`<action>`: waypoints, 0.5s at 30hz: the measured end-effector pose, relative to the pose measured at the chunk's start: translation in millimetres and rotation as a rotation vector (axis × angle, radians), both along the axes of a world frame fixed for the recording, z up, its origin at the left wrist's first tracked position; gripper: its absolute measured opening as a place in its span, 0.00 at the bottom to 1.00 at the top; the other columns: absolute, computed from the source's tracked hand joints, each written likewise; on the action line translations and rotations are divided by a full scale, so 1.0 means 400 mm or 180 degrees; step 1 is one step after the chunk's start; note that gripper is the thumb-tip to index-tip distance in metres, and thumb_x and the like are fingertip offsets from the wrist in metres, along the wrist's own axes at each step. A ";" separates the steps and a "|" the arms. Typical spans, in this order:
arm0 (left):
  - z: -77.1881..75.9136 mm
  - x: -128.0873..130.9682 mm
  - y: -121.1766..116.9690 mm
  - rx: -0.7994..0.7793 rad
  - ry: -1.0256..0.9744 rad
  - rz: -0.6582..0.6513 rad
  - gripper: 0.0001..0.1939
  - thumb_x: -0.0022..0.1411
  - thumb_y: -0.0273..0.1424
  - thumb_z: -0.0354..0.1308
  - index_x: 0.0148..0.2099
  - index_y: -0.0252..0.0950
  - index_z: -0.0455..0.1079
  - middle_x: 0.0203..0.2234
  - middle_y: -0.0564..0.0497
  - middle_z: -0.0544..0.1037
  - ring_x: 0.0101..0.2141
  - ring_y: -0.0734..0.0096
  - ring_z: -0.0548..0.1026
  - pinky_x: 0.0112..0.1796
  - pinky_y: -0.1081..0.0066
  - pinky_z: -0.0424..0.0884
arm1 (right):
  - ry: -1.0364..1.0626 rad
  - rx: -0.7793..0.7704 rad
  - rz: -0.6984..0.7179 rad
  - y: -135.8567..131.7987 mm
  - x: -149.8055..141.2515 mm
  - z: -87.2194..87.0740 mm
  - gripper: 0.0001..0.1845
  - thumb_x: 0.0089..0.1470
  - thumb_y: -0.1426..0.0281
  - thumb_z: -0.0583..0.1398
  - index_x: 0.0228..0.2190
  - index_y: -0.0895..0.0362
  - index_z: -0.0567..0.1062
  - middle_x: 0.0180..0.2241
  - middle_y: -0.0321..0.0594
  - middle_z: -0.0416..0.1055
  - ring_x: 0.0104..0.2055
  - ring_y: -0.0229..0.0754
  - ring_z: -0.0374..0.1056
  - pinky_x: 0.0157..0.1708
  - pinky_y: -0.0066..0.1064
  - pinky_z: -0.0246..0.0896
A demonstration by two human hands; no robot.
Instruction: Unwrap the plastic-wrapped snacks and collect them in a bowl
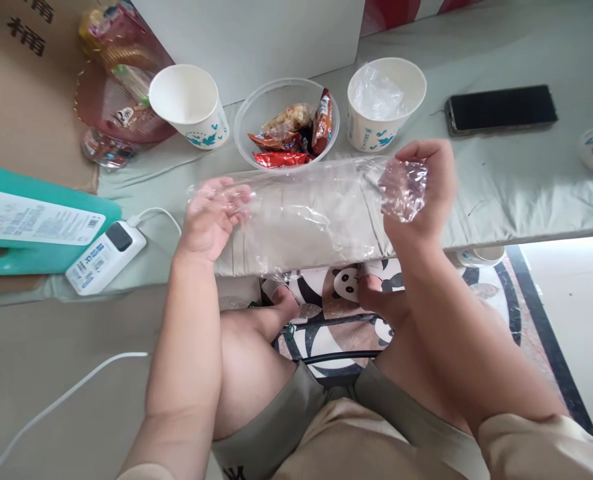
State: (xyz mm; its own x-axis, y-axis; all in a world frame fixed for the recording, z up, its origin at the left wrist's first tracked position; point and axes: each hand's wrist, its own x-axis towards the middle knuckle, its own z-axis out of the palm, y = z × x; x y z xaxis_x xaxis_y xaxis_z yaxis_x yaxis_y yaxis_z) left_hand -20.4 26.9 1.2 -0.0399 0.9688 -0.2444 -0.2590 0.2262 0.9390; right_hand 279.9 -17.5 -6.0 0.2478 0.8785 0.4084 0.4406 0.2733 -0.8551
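Above the counter's near edge point(501, 223), our hands point(214, 217) point(419, 190), apart and palms inward, grip and stretch clear plastic film point(316, 220).

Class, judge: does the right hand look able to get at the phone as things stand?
Probably yes: nothing visible stands between the right hand and the phone, though the hand would likely need to let go of the clear plastic first.
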 end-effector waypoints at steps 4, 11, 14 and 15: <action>-0.031 -0.009 0.004 0.0068 0.0468 0.0082 0.16 0.47 0.28 0.77 0.33 0.38 0.71 0.26 0.55 0.81 0.25 0.74 0.79 0.25 0.76 0.70 | 0.0131 0.0074 -0.0312 0.001 -0.006 0.018 0.14 0.59 0.64 0.64 0.47 0.47 0.71 0.34 0.36 0.74 0.32 0.41 0.69 0.35 0.37 0.68; -0.019 -0.019 0.002 0.0776 0.0058 0.0404 0.15 0.61 0.31 0.68 0.40 0.43 0.62 0.29 0.61 0.83 0.29 0.74 0.81 0.34 0.72 0.76 | 0.0182 -0.0678 0.0630 0.004 -0.004 0.017 0.08 0.53 0.65 0.68 0.31 0.53 0.74 0.35 0.38 0.78 0.35 0.41 0.73 0.37 0.37 0.70; -0.026 -0.028 -0.001 0.0637 0.0267 0.0034 0.19 0.56 0.33 0.71 0.43 0.44 0.64 0.29 0.58 0.84 0.25 0.69 0.82 0.28 0.72 0.76 | 0.0531 -0.0607 0.0478 -0.005 -0.010 0.033 0.08 0.58 0.64 0.66 0.33 0.51 0.71 0.31 0.35 0.76 0.30 0.38 0.72 0.33 0.35 0.70; -0.032 -0.030 -0.002 0.0507 0.0455 -0.0081 0.19 0.53 0.34 0.72 0.42 0.43 0.67 0.25 0.57 0.83 0.22 0.69 0.80 0.24 0.72 0.74 | 0.0602 -0.0657 0.0401 -0.008 -0.011 0.040 0.08 0.59 0.63 0.65 0.34 0.51 0.71 0.28 0.34 0.74 0.27 0.38 0.70 0.30 0.34 0.68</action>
State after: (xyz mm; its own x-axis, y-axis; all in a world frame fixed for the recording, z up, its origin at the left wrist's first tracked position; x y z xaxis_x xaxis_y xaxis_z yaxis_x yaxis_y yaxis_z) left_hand -32.4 25.9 -11.4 -0.0383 0.9959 -0.0816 -0.1168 0.0766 0.9902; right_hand 275.6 -20.8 10.1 0.1862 0.9668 0.1751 0.2419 0.1276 -0.9619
